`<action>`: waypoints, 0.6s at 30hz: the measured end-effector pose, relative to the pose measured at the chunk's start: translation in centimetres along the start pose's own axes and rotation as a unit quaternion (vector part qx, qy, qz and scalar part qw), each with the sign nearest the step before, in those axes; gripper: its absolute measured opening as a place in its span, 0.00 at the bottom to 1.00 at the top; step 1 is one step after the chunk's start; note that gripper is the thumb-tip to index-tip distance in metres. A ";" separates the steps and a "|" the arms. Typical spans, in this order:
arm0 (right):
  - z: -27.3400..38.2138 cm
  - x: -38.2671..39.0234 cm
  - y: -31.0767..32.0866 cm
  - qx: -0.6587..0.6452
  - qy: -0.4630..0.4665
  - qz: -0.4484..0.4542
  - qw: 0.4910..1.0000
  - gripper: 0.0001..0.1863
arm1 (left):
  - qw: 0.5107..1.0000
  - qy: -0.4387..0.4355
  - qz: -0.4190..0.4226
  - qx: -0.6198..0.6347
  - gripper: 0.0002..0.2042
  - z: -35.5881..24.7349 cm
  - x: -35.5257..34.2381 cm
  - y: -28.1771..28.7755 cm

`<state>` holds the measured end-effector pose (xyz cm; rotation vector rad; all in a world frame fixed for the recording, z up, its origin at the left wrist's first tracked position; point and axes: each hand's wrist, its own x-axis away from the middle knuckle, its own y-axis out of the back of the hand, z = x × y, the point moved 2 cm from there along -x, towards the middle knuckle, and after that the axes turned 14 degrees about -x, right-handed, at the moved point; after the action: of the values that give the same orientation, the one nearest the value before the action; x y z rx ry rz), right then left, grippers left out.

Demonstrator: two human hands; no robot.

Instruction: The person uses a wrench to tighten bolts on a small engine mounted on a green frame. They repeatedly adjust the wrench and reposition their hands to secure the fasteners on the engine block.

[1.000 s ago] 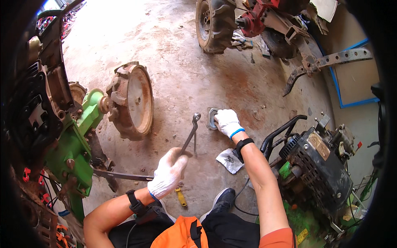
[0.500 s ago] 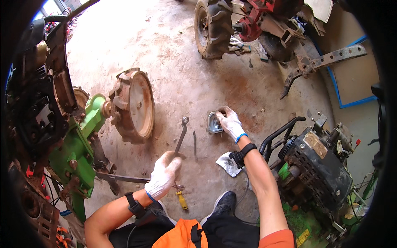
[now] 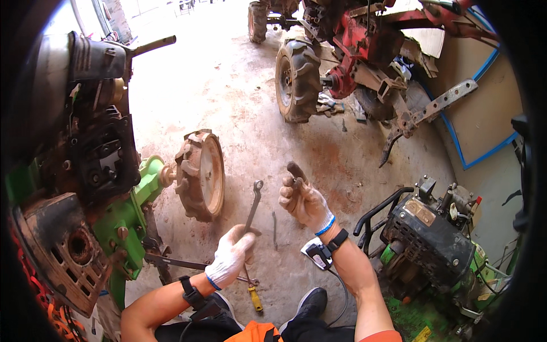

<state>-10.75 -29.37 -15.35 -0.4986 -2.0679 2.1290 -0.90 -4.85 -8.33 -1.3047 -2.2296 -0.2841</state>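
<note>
The left hand (image 3: pixel 231 255) grips a ring spanner (image 3: pixel 253 211) by its shank, above the concrete floor (image 3: pixel 250 137), probably to leave the ring free. The right hand (image 3: pixel 306 203) is raised, fingers curled; whether they pinch something, I cannot tell. A yellow-handled screwdriver (image 3: pixel 255 298) lies between the shoes (image 3: pixel 310 304), well inside the floor's right edge.

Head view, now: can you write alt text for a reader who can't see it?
A person's gloved left hand holds a metal wrench above a concrete floor; the gloved right hand hovers to its right, and whether it grips anything is unclear. A green machine stands at left, a black engine at right, a red machine beyond.
</note>
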 end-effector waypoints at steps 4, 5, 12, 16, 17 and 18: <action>-0.9 -0.4 -0.9 -0.013 -0.025 0.062 0.998 0.22 | 0.999 0.018 -0.004 0.032 0.10 0.4 0.5 0.4; -1.1 -0.4 -1.0 -0.013 -0.018 0.060 0.998 0.22 | 0.999 0.010 -0.001 0.036 0.10 0.5 0.6 0.5; -1.7 0.5 -1.2 -0.020 -0.002 0.059 0.998 0.22 | 0.998 0.022 -0.005 0.057 0.09 1.1 0.3 0.3; -1.6 1.1 -1.7 -0.037 -0.013 0.068 0.997 0.20 | 0.998 0.020 -0.009 0.060 0.09 -0.2 0.6 0.0; -1.6 1.1 -1.9 -0.019 -0.012 0.069 0.997 0.20 | 0.999 -0.014 -0.009 0.048 0.09 -0.9 0.8 -0.1; -1.7 1.2 -2.2 -0.007 -0.014 0.068 0.998 0.19 | 0.999 -0.023 -0.018 0.032 0.09 -1.6 1.0 -0.1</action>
<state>-11.58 -27.23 -13.32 -0.6331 -2.1231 2.2074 -0.85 -4.86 -6.49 -1.2493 -2.2829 -0.1961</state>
